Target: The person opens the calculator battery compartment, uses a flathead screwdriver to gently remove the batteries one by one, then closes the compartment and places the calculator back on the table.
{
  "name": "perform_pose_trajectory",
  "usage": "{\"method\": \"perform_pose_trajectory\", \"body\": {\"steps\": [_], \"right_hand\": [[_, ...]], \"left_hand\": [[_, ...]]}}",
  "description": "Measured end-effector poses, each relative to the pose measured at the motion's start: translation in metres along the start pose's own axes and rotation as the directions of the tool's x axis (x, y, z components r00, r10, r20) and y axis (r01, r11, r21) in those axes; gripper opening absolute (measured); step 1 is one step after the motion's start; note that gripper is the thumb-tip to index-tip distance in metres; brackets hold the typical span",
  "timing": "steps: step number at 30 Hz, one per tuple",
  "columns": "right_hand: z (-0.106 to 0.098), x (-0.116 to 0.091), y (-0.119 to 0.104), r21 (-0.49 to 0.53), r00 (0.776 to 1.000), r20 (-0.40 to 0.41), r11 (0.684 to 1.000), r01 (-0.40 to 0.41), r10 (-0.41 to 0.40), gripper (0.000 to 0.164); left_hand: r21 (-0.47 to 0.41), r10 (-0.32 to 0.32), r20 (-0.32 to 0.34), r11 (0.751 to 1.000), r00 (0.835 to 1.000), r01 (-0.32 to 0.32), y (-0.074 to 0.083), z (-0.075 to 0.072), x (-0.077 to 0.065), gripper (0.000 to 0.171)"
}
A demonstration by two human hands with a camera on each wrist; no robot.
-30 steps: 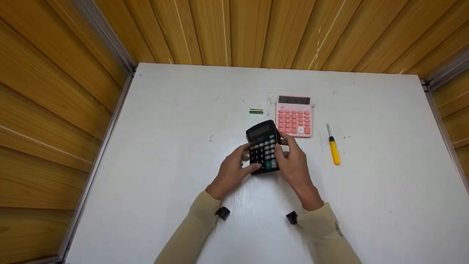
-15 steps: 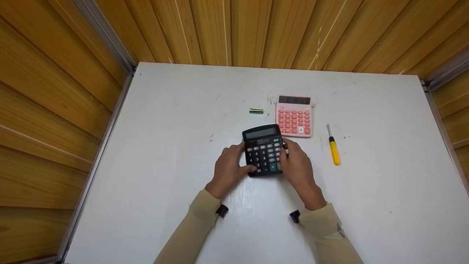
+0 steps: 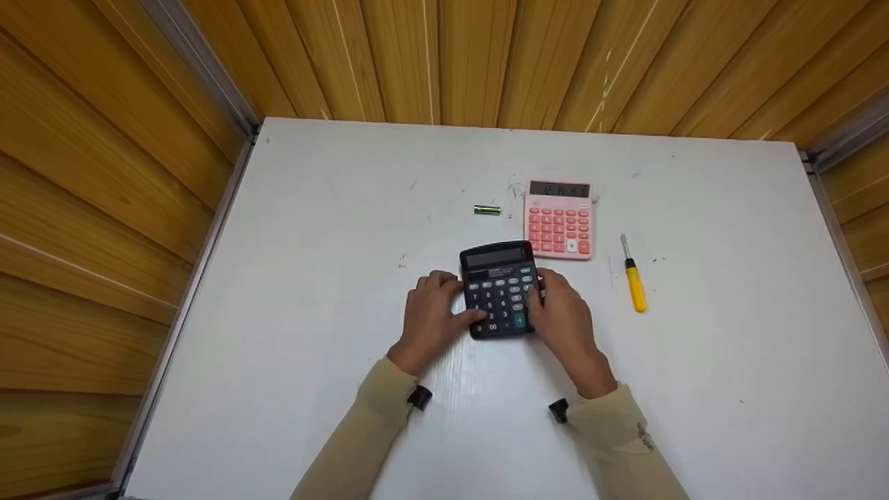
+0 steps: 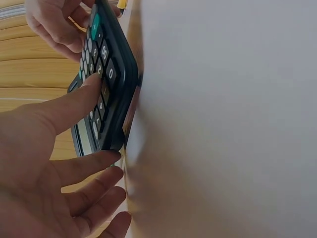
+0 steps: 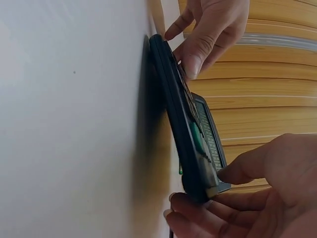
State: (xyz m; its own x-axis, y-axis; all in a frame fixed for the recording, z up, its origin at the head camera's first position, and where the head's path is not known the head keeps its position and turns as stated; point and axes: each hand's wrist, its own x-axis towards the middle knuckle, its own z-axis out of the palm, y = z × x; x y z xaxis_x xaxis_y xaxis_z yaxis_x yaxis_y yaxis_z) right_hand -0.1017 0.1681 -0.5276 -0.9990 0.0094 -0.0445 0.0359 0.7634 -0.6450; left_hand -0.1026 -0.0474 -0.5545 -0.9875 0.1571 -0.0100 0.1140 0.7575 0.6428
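In the head view a black calculator [image 3: 496,288] lies face up between both hands, slightly tilted off the table. My left hand [image 3: 432,312] holds its left side, the thumb on the number keys and the index fingertip at the edge, as the left wrist view shows. On the opposite side my right hand [image 3: 564,323] grips it, thumb on top and fingers at the edge and underneath. In the right wrist view the calculator [image 5: 181,119] has its right side raised. Just behind it lies a pink calculator [image 3: 559,221] with digits on its display.
A green battery [image 3: 487,210] lies left of the pink calculator. To the right is a screwdriver [image 3: 635,285] with a yellow handle, its tip pointing away. The white table [image 3: 333,208] meets wood-patterned walls [image 3: 472,62] at the back and sides.
The black calculator has turned from a steep tilt to nearly flat, and has come slightly closer to the person. Both hands have stayed on it; the right hand has shifted slightly right.
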Motion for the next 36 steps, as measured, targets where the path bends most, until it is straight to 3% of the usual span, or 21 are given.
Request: {"method": "perform_pose_trajectory", "body": {"steps": [9,19,28,36], "right_hand": [[0.004,0.001,0.001,-0.063,0.998,0.054,0.998,-0.032,0.035,0.052],[0.007,-0.001,0.006,-0.17,0.997,0.063,0.984,0.045,-0.035,0.055],[-0.002,0.0,0.007,-0.285,0.993,0.108,0.956,0.074,-0.045,0.038],[0.001,0.002,0.009,-0.308,0.992,0.106,0.946,0.098,-0.068,0.03]], "left_hand": [[0.104,0.021,0.005,0.994,1.0,-0.021,0.002,0.002,-0.003,0.053],[0.158,-0.001,0.015,0.987,1.0,-0.002,0.004,0.002,-0.007,0.053],[0.166,-0.018,0.018,0.986,1.0,0.015,0.009,0.002,-0.01,0.053],[0.198,-0.047,0.033,0.979,0.998,0.039,0.009,0.004,-0.009,0.039]]}}
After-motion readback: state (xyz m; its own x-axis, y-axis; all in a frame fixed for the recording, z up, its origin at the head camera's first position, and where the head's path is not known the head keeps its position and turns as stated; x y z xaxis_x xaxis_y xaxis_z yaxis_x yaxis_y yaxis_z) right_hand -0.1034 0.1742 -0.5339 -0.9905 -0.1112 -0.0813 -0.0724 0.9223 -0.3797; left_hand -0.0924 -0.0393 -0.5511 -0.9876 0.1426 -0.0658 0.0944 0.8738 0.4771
